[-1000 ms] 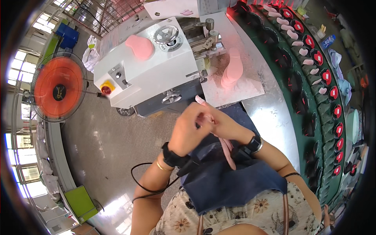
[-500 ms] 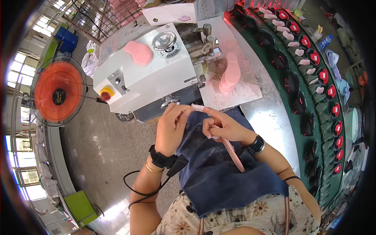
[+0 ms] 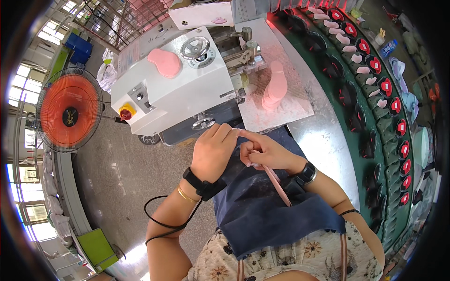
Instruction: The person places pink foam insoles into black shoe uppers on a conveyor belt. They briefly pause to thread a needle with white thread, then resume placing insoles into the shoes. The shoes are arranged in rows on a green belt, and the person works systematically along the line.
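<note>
My left hand (image 3: 213, 152) is closed in a pinch around the tip of my right index finger, which has a whitish-pink wrapping on it. The wrapping is mostly covered by the left fingers. My right hand (image 3: 272, 153) has its index finger stretched toward the left hand. Its other fingers curl around a thin pink piece (image 3: 279, 189), seen nearly edge-on, that slants down over my dark blue apron (image 3: 262, 220). Ahead on the machine's worktable lies a stack of pink insoles (image 3: 274, 90). Another pink insole shape (image 3: 165, 63) rests on the white machine (image 3: 173, 93).
A handwheel (image 3: 195, 48) and a red-and-yellow knob (image 3: 126, 111) are on the machine. At the right, a green conveyor (image 3: 344, 107) carries dark shoe parts, red-labelled pieces and pink pieces. An orange fan (image 3: 69, 116) stands at the left. A cable hangs from my left wrist.
My left hand has moved slightly right and closed over the wrapped fingertip, which showed before. The left forearm has swung outward. The pink piece has turned slightly in my right hand.
</note>
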A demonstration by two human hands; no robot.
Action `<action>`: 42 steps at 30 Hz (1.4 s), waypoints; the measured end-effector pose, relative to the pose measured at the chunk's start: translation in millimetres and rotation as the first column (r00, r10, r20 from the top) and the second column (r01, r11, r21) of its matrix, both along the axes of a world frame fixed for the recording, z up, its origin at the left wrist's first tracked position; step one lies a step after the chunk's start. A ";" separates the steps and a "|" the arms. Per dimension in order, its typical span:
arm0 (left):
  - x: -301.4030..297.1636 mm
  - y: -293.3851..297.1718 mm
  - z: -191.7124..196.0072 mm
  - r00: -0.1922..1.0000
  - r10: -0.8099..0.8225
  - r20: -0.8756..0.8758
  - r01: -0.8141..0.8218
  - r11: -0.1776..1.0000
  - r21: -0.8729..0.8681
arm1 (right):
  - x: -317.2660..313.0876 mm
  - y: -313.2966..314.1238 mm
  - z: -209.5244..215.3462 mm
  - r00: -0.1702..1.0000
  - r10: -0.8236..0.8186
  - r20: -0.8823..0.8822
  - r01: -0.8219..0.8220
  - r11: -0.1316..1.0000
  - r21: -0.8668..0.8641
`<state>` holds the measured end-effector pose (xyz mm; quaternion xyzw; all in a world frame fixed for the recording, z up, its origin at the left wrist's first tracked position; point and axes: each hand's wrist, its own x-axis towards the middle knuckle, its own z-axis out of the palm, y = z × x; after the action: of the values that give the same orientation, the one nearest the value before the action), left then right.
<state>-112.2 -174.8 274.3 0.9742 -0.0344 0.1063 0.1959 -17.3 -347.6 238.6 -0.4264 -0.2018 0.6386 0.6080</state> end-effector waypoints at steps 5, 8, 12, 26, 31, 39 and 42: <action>0.9 -1.0 -11.1 1.000 0.015 -0.013 -0.015 1.000 -0.016 | -3.3 3.9 -0.7 1.000 0.017 -0.021 -0.017 1.000 0.011; 4.2 3.2 -13.5 0.998 0.053 -0.036 -0.055 0.995 -0.079 | -3.5 3.3 -0.4 0.999 0.048 0.024 -0.049 0.998 0.031; 8.5 5.8 -13.8 0.985 0.147 -0.089 -0.160 0.972 -0.172 | -2.1 3.0 -0.3 0.990 0.051 0.132 -0.050 0.999 -0.013; 4.6 8.5 8.2 0.919 0.211 -0.333 -0.359 0.798 -0.485 | 1.6 -7.6 5.2 0.993 0.008 0.121 -0.008 1.000 -0.007; 4.0 4.9 10.4 0.961 0.152 -0.232 -0.238 0.880 -0.412 | -0.9 -7.4 5.2 0.983 0.008 0.184 -0.003 1.000 -0.030; 2.1 7.6 11.9 0.990 0.045 -0.136 -0.085 0.949 -0.304 | -7.2 -6.1 0.2 0.958 -0.034 0.285 0.038 0.999 -0.009; 4.6 5.1 16.4 0.994 0.039 -0.106 -0.063 0.969 -0.240 | -6.7 -5.2 9.9 0.918 -0.009 0.397 0.038 0.997 -0.066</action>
<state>-107.6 -169.8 290.6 0.9476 0.0138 0.0656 0.3122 -24.0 -352.8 248.4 -0.5712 -0.2922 0.5385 0.5462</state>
